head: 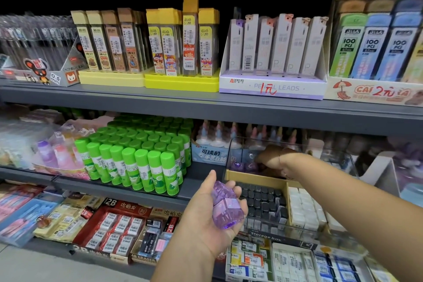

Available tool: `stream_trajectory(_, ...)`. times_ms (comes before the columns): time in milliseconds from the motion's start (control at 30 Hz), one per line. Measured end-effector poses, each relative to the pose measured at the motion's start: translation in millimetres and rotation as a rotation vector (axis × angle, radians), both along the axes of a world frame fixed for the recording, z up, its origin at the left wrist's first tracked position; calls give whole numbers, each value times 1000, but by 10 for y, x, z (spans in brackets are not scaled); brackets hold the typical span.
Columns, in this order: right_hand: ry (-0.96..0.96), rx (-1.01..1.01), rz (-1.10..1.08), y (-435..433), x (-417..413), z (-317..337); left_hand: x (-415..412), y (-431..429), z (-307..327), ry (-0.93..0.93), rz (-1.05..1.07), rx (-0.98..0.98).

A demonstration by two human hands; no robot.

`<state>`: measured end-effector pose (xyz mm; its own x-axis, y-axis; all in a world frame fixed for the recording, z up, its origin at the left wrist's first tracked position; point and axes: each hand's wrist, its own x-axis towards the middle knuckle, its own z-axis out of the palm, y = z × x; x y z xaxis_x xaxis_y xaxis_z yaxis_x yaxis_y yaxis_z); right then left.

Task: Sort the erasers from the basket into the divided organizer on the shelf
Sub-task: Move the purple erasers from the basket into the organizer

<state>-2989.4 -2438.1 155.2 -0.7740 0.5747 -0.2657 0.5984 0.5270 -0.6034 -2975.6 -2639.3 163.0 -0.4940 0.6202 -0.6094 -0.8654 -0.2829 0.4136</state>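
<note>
Left hand [206, 217] cups purple erasers [225, 207], fingers curled round them. The organizer [231, 175] lies just up-right. Right hand [274, 159] is nearer, inside its back compartment; can't tell its grip.

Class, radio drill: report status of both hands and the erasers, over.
Left hand holding purple erasers. Right hand inside clear organizer, grip unclear. Path to organizer open.

- Left grip [202, 217]: forearm rises from below, palm up, thumb and fingers cupped round purple erasers [223, 208].
- Right grip [273, 158]: arm stretched forward from the right, wrist bent down, fingers blurred; any hold unclear.
</note>
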Motion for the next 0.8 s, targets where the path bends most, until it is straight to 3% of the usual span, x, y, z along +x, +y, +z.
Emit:
stream_trajectory(200,75,20,111,-62,127,231,6,1,10,-35,-6,32)
stream_trajectory(300,343,-25,352,-320,383,445,3,18,15,-40,-4,55)
stream_trajectory(367,382,-28,573,-530,619,549,-4,35,1,-36,0,85)
stream_trajectory(500,331,255,739,-740,868,462,-9,53,-41,-30,-20,170)
stream_trajectory(633,403,338,737,-738,868,354,34,61,-45,-41,-24,170)
stream_trajectory(700,496,118,601,-660,818,351,23,63,-47,-71,39,144)
stream_trajectory(800,586,-190,178,-367,609,336,-31,51,-70,-129,147,92)
